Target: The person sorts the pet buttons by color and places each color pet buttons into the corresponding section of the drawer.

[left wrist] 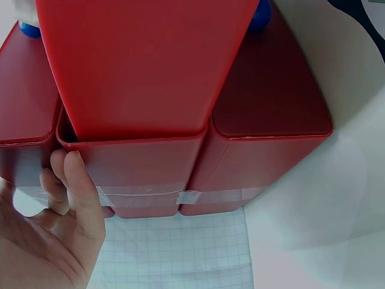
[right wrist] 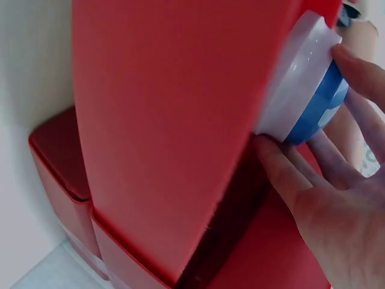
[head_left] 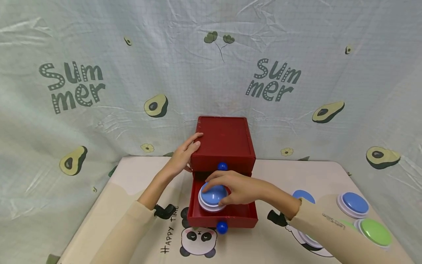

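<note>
A red drawer cabinet (head_left: 224, 136) stands on the table against the cloth backdrop, its lower drawer (head_left: 242, 222) pulled out. Inside that drawer is a round blue push button (head_left: 214, 196) on a white base, tilted in the right wrist view. My right hand (head_left: 242, 187) grips this button, fingers and thumb around its rim (right wrist: 295, 90). On the cabinet's left side, the fingers of my left hand (head_left: 179, 160) touch the upper edge. Those fingers look fairly straight against the red wall (left wrist: 144, 162) in the left wrist view.
To the right lie more round buttons: a blue one (head_left: 355, 202), a green one (head_left: 376, 231), and others partly hidden by my right sleeve (head_left: 329, 223). Blue knobs (head_left: 222, 227) stick out from the drawer fronts. A panda print (head_left: 199, 241) marks the table cover.
</note>
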Tool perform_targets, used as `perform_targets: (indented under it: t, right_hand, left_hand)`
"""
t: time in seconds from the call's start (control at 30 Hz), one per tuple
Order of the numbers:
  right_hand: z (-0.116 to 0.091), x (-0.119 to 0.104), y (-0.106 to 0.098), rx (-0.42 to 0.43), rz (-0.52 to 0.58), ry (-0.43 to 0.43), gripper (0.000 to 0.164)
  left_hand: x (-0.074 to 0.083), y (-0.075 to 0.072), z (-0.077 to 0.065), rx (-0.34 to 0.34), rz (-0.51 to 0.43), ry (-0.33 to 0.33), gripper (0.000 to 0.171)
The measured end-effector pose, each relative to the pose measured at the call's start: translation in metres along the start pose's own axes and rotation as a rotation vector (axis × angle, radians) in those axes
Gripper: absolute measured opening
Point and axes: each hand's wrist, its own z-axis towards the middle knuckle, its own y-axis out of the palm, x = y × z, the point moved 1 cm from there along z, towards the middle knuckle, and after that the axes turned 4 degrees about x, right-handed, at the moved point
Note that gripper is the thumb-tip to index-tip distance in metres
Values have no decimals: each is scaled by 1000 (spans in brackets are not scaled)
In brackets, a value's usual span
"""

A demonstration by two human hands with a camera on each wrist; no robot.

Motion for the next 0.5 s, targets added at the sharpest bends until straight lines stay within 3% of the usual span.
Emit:
perform_targets:
  t: [0.5]
  right_hand:
    - [17,2,6,-53,-53,78,52]
  left_hand:
    - [-2,0,1,2,4,-9,50]
